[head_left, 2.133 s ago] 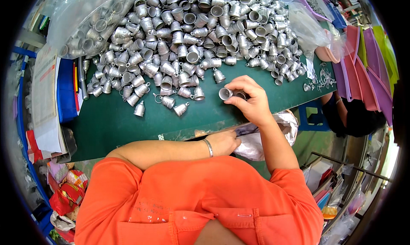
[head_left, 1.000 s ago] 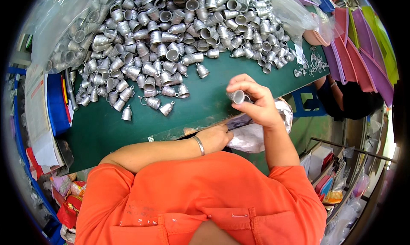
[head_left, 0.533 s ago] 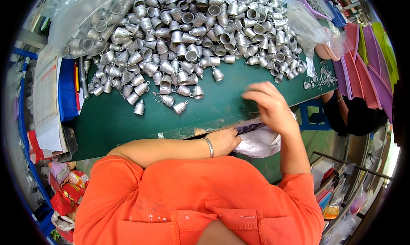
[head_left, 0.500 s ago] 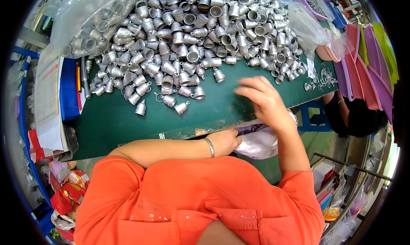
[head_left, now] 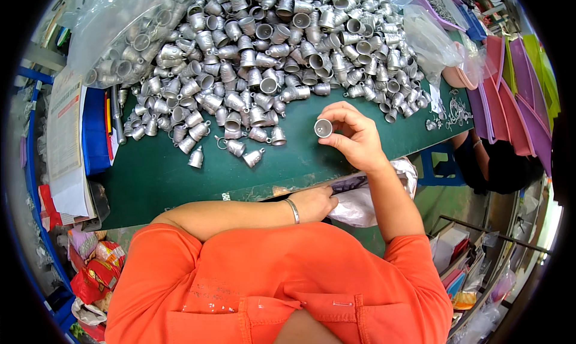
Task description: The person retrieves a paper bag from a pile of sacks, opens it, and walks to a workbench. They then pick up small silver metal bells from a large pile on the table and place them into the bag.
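Note:
My right hand (head_left: 355, 135) pinches a small silver metal bell (head_left: 323, 128) between thumb and fingers, above the green tabletop. The bell's hollow mouth faces me. At the near table edge my left hand (head_left: 314, 204), a silver bangle on its wrist, is closed at the rim of a white plastic bag (head_left: 355, 211); its fingertips are partly hidden. Beyond both hands lies a large heap of silver bells (head_left: 258, 62), jumbled in all directions. Apart from the heap's near side, a few single bells (head_left: 195, 157) lie on the green table (head_left: 162, 179).
Clear plastic sheeting (head_left: 120, 32) covers the heap's left side. Pens and a blue folder (head_left: 97, 128) stand at the left. Metal rings (head_left: 459, 111) and pink and purple bins (head_left: 510, 98) are on the right. Another person (head_left: 510, 164) sits beyond the blue stool (head_left: 441, 164).
My right hand was blurred and without a bell in view; now it holds one. The bell lying alone nearest that hand is gone from its spot. My left hand has barely moved.

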A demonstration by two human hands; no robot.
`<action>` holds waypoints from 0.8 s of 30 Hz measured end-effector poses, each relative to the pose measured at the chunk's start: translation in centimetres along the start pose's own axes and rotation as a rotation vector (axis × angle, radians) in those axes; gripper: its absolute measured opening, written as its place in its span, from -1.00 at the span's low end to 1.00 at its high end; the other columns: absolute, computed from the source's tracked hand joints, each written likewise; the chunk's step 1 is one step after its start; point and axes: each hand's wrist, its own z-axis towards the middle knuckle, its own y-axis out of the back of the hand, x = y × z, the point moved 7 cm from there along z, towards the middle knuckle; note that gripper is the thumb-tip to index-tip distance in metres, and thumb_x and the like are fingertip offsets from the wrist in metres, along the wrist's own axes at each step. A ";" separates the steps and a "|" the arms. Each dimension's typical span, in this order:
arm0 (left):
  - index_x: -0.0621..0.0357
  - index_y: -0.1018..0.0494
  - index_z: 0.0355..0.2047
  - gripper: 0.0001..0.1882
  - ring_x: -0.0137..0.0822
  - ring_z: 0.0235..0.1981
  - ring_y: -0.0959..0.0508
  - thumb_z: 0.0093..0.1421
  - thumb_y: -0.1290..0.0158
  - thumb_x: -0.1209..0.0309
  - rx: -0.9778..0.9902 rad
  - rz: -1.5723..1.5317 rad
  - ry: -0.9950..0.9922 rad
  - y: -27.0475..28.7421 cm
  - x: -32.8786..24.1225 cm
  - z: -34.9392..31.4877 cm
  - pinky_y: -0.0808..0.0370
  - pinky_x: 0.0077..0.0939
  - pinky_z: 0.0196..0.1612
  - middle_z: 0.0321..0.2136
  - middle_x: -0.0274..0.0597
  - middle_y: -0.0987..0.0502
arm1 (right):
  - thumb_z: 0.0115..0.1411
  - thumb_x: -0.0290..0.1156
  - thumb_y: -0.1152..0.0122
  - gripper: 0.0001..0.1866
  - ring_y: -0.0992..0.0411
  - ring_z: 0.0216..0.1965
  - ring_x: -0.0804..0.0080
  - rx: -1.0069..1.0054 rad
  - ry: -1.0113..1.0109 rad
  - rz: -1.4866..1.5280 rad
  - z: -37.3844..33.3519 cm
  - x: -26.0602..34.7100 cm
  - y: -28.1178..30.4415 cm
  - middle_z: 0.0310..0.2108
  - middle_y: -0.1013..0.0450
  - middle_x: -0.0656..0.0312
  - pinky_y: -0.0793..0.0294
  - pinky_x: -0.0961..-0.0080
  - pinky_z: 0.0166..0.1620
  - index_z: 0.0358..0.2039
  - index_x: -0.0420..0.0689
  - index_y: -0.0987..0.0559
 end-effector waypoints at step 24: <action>0.28 -0.42 -0.46 -0.83 -0.11 -0.25 -0.42 -0.05 0.07 0.45 0.017 -0.062 0.001 -0.6 0.3 0.1 -0.39 -0.35 -0.17 -0.44 -0.04 -0.39 | -0.01 -0.50 -0.18 -0.75 -0.38 -0.45 0.41 -0.140 -0.025 -0.272 2.9 -0.1 -0.8 -0.41 -0.42 0.24 -0.39 0.52 -0.41 -0.25 -0.15 -0.50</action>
